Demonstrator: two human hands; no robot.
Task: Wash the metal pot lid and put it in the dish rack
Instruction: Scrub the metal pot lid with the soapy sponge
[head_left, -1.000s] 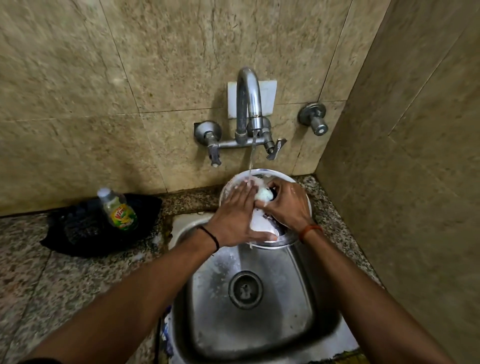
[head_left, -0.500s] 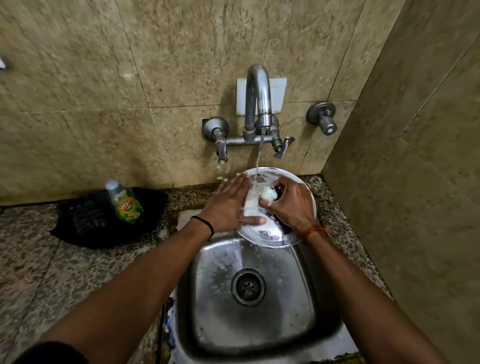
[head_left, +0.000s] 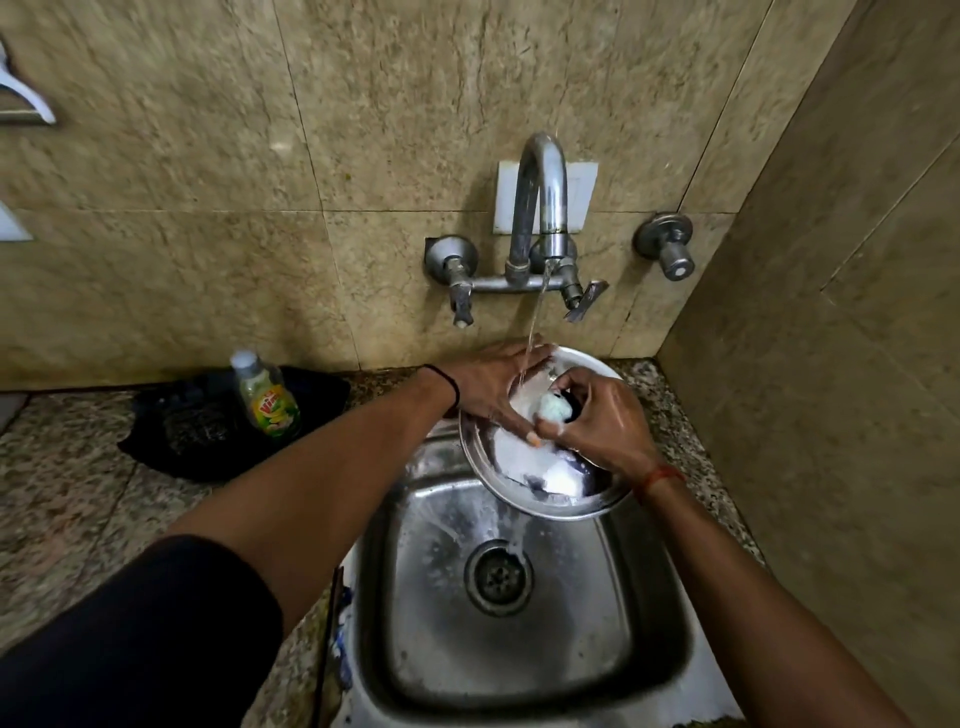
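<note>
A round metal pot lid (head_left: 540, 496), streaked with white foam, is held tilted over the back of the steel sink (head_left: 519, 644). My right hand (head_left: 605, 423) grips the lid's soapy knob (head_left: 553, 406) at its centre. My left hand (head_left: 493, 387) lies flat on the lid's upper left face, fingers spread, with the tap's thin stream of water landing on its fingers. The dish rack is not in view.
The wall tap (head_left: 540, 218) runs above the lid, with a second valve (head_left: 670, 247) to its right. A dish soap bottle (head_left: 265, 397) stands on a black cloth (head_left: 197, 431) on the granite counter (head_left: 67, 499) left of the sink. A tiled side wall rises close on the right.
My left hand has slid from the lid's lower middle up to its top left edge, under the water stream. The right hand keeps its grip on the knob. The camera has tilted upward.
</note>
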